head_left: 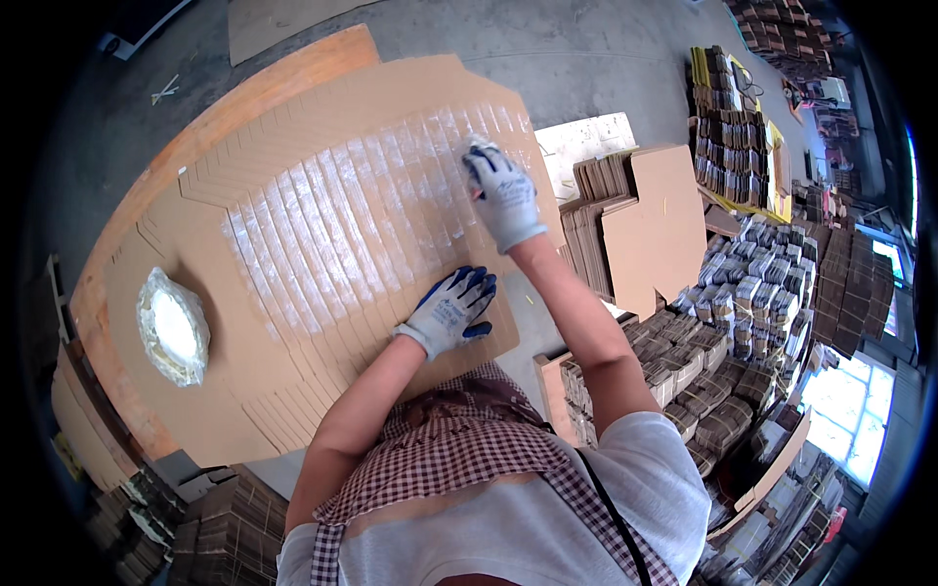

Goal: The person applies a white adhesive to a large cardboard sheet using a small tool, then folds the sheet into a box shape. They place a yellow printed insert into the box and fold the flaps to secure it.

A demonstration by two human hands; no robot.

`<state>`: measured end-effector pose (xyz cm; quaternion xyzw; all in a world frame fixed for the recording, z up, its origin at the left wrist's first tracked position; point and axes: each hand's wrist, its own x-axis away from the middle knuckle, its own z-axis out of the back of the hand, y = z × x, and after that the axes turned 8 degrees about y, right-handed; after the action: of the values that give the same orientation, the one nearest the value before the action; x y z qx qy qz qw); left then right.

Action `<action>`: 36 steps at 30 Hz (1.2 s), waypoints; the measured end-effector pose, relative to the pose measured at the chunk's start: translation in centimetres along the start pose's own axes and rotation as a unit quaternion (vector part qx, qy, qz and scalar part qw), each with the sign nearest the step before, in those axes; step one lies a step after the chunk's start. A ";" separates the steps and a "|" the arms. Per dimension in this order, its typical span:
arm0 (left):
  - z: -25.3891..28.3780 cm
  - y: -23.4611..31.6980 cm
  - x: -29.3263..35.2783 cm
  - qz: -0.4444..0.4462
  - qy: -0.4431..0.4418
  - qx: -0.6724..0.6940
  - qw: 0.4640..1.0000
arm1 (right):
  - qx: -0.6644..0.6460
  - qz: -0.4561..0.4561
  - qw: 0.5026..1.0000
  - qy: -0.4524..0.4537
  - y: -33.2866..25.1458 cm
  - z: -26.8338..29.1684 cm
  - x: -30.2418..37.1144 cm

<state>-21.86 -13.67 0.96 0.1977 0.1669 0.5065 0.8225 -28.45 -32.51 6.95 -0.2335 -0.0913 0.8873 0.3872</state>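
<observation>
Fanned, overlapping cardboard sheets (391,283) cover the work table, and each shows a shiny whitish strip along its stepped edge. My left hand (445,313), in a grey glove with blue fingertips, lies with fingers stretched out on the sheets near my body. Farther off to the right, my right hand (501,195), gloved alike, is curled over the far end of the strips. Something whitish shows at its fingertips and a small reddish bit at its side; what it holds I cannot make out. A plastic-wrapped round container (174,327), bright white inside, rests on cardboard at the left.
The wooden table edge (322,61) shows beyond the sheets. Stacked flat cardboard (657,220) stands just right of the table. Bundled cardboard piles (728,137) and more bundles (718,371) fill the right side. Further cardboard stacks (230,532) stand at the lower left.
</observation>
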 end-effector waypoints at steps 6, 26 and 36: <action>1.4 0.7 -0.3 0.000 0.008 -0.021 1.000 | -0.023 0.150 0.986 -0.068 -2.9 -0.2 1.2; 0.0 0.3 0.3 -0.010 0.013 -0.035 0.999 | 0.021 0.131 0.989 -0.071 -2.3 -2.2 -2.6; 0.1 0.1 0.1 -0.008 0.022 -0.011 1.000 | -0.052 -0.227 0.964 0.129 6.6 1.5 -5.8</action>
<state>-21.85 -13.57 1.09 0.1763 0.1805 0.5061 0.8248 -29.98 -41.22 7.97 -0.3390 -0.1372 0.7324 0.5743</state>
